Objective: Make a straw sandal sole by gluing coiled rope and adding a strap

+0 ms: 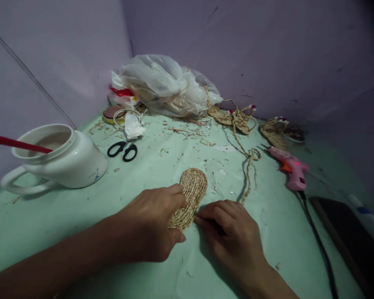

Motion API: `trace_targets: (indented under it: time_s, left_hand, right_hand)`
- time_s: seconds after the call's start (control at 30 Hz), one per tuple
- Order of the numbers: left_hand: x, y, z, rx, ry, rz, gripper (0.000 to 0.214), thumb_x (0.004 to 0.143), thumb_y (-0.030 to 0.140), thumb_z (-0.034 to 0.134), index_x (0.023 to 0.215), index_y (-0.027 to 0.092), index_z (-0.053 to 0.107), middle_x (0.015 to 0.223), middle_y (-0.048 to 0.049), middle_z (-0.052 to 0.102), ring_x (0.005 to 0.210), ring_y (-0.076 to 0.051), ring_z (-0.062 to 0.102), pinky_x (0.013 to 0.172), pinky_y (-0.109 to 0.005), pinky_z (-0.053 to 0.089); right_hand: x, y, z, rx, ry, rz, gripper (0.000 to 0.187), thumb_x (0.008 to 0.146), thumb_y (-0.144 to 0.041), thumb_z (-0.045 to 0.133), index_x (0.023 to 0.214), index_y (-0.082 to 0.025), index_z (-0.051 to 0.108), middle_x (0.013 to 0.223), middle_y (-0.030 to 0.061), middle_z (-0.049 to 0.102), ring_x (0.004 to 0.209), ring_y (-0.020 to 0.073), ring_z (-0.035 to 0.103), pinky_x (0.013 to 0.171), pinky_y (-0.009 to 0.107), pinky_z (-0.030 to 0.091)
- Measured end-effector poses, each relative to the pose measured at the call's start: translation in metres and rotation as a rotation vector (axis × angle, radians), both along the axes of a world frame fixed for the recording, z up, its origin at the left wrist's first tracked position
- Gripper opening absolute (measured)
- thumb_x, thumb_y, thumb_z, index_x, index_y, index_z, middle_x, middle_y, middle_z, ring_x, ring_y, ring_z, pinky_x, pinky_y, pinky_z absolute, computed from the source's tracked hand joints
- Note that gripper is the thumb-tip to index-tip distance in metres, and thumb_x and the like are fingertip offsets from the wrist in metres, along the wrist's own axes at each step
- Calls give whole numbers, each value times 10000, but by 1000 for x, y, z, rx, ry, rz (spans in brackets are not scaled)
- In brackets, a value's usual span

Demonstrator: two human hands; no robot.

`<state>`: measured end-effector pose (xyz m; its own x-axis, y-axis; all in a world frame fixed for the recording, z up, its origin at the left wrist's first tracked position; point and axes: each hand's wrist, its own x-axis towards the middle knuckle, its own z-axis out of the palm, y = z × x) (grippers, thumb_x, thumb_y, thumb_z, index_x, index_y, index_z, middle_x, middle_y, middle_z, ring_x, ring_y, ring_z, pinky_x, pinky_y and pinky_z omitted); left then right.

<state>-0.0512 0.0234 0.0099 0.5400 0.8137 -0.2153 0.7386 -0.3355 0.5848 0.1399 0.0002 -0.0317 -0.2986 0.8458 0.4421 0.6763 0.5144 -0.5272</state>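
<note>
- The left hand [162, 220] grips a woven straw piece [193, 187] by its left side, fingers over the top, thumb at the near end.
- That coiled, sole-shaped piece lies on the tabletop [162, 174] between both hands.
- The right hand [232, 232] is bent, fingertips at the piece's lower right edge; I cannot tell whether they pinch anything.
- A braided cord [248, 174] runs from beyond the right hand to sandal-like straw items [233, 116] at the back.
- A pink glue gun [291, 166] lies right; black-handled scissors [123, 150] and a white mug [84, 162] sit left.
</note>
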Motion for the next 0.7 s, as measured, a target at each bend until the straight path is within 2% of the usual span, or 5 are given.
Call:
trace_targets:
  time_s: [0.23,0.33,0.4,0.53,0.7]
  left_hand:
    - [1,-3,-3,142,111,-14,231,661,200,614,875,217,529,952,-31,582,800,-200,551,666,-330,377]
    - [-3,4,8,91,184,-92,241,644,180,609,868,220,531,920,-23,586,783,-204,558,652,-332,367]
    - [-5,8,15,16,207,-115,269,657,243,642,903,229,534,933,-13,584,790,-208,566,655,-331,367]
    - [-3,6,15,17,195,-15,366,680,390,666,979,232,527,995,-20,562,809,-209,563,669,-332,365]
    - [3,1,5,95,194,35,284,713,332,617,954,219,520,1030,-36,527,732,-169,533,601,-312,336]
  right_hand:
    - [3,7,6,107,-93,11,108,800,-185,626,695,-179,606,626,-6,633,609,152,561,697,352,386]
    - [0,2,6,118,-118,36,144,805,-180,621,665,-171,587,601,-1,613,591,150,551,691,347,387]
    - [-3,-4,5,136,-126,39,163,805,-148,600,647,-167,566,591,5,595,578,149,530,653,332,380]
    - [-7,-10,0,128,-100,-27,193,817,-159,583,633,-176,527,562,1,549,541,141,475,554,290,345]
    - [-6,-8,0,166,-192,-66,207,843,-221,569,642,-181,541,573,9,560,541,153,479,547,299,328]
